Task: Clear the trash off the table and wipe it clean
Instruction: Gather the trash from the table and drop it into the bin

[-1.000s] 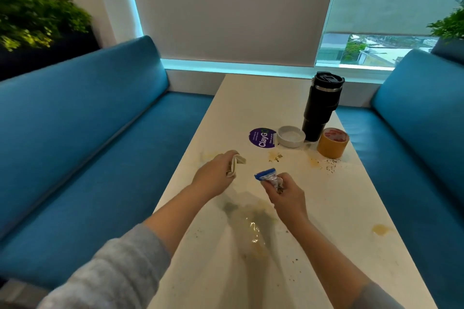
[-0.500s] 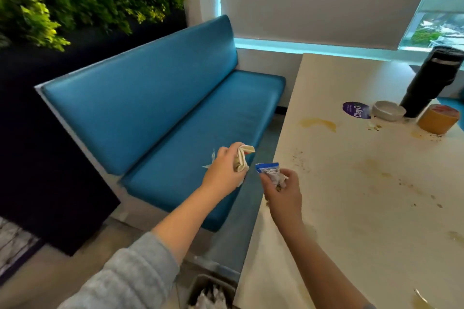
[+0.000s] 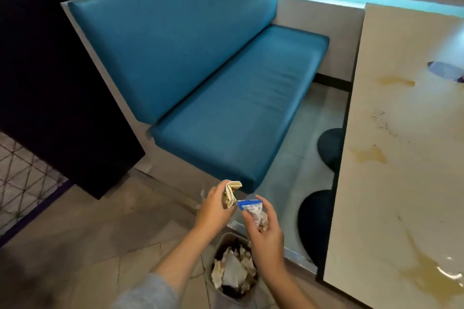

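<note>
- Two pieces of trash are off the table and held in the air: a crumpled blue-and-white wrapper [image 3: 252, 209] in the right hand [image 3: 266, 236], and a folded beige paper wad [image 3: 231, 194] in the left hand [image 3: 216, 208].
- Right hand: thumb and fingers curl round the wrapper and pinch its lower end, with the blue edge pointing up. The hand sits over the far rim of the waste bin [image 3: 218, 242], so a release here would probably land inside.
- Left hand: fingers are closed round the wad, and its folded end sticks out at the top. This hand lies beyond the bin mouth, so it likely needs to draw back before letting go.
- Waste bin: stands open-topped on the tiled floor, near the table's corner and below both forearms. It holds crumpled white and brownish paper [image 3: 233, 271], piled close to the rim.
- Table [image 3: 391, 208]: at the right, carrying brown stains [image 3: 369, 155], dark specks and a wet puddle [image 3: 426, 273]. Wiping appears not yet done, and no cloth is in view.
- Blue bench [image 3: 226, 108]: stands behind the hands with nothing on the seat.
</note>
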Tool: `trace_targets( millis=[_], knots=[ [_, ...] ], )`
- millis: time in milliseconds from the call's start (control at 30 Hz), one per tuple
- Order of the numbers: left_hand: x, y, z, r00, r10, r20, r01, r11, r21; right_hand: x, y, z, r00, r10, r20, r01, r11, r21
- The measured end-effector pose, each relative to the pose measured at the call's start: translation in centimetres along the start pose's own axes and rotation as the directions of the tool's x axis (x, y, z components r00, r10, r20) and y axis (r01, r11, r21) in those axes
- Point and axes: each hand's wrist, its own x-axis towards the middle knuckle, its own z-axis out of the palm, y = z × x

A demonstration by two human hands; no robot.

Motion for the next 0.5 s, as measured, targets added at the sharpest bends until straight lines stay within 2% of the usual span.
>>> trace_targets(
  millis=[167, 300, 500],
  knots=[
    [1.7, -10.3, 5.4, 0.980, -0.199, -0.001, 0.198, 0.975, -0.102, 3.8, 10.9, 0.5, 0.976, 0.217, 0.010, -0.211, 0.960, -0.181],
    [3.8, -19.2, 10.9, 0.946, -0.324, 0.000, 0.317, 0.925, -0.208, 6.6, 20.1, 0.3, 0.959, 0.271, 0.077, -0.226, 0.904, -0.364],
    [5.3, -26.2, 17.2, 0.918, -0.392, 0.057, 0.396, 0.912, -0.110, 10.3, 31.7, 1.0, 0.918, 0.391, 0.066, -0.311, 0.815, -0.489]
  ],
)
